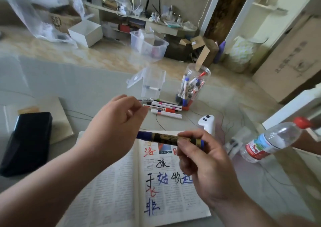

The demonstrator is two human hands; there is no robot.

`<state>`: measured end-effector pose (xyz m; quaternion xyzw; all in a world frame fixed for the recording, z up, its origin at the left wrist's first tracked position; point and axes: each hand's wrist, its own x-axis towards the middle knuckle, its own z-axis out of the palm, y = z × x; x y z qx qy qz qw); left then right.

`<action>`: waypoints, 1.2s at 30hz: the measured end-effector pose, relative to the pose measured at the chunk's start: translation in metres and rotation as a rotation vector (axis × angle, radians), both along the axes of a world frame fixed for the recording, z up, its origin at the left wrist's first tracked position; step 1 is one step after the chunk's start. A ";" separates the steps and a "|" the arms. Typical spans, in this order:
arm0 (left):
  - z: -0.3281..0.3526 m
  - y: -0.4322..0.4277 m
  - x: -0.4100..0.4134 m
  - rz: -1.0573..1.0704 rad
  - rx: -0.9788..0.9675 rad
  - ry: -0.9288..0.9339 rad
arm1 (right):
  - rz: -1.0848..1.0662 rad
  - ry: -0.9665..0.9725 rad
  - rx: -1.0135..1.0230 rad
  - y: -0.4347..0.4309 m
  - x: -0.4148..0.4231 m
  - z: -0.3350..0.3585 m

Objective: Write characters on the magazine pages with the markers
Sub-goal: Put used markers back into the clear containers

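Above the top edge of the open magazine (pixel 111 193), which lies at the table's (pixel 52 80) near edge, my right hand (pixel 208 164) pinches 1 blue marker (pixel 165 137) level. My left hand (pixel 112 127) hovers over its left end, fingers curled; whether they hold anything I cannot tell.

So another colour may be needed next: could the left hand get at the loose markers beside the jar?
Probably yes. The left hand seems to hold nothing and hovers right by the loose markers, nothing lying between; the right hand grips the blue marker.
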<state>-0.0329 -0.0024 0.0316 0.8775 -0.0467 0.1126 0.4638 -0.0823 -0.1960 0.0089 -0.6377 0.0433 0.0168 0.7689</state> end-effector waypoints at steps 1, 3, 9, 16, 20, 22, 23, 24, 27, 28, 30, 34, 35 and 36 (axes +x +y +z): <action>0.004 -0.003 0.001 0.012 -0.004 -0.065 | -0.019 -0.017 -0.037 -0.001 0.002 0.004; 0.012 -0.009 0.002 0.010 -0.025 -0.158 | -0.075 -0.046 -0.113 -0.003 0.009 0.012; 0.017 -0.016 0.014 -0.046 -0.198 -0.104 | -0.461 -0.391 -0.714 -0.032 0.090 0.033; 0.014 -0.017 0.022 -0.114 -0.206 -0.047 | -0.645 -0.435 -0.997 -0.080 0.214 0.061; 0.013 -0.014 0.029 -0.104 -0.185 -0.043 | -0.624 -0.329 -1.059 -0.087 0.243 0.049; 0.013 -0.014 0.030 -0.115 -0.187 -0.044 | -0.626 -0.288 -1.104 -0.086 0.248 0.043; 0.012 -0.015 0.031 -0.119 -0.186 -0.047 | -0.629 -0.285 -1.121 -0.085 0.250 0.040; 0.011 -0.015 0.032 -0.121 -0.183 -0.046 | -0.631 -0.287 -1.133 -0.085 0.253 0.037; 0.006 -0.014 0.036 -0.113 -0.170 -0.046 | -0.614 -0.284 -1.140 -0.087 0.263 0.028; 0.005 -0.013 0.037 -0.101 -0.163 -0.045 | -0.586 -0.270 -1.134 -0.088 0.268 0.027; 0.004 -0.010 0.040 -0.071 -0.158 -0.036 | -0.524 -0.203 -1.140 -0.092 0.276 0.023; 0.003 0.005 0.051 0.023 -0.213 -0.010 | -0.510 -0.186 -1.253 -0.095 0.276 0.009; 0.003 0.009 0.053 0.045 -0.225 -0.007 | -0.536 -0.244 -1.277 -0.093 0.270 0.005; 0.003 0.012 0.055 0.065 -0.231 -0.004 | -0.568 -0.321 -1.285 -0.089 0.262 -0.001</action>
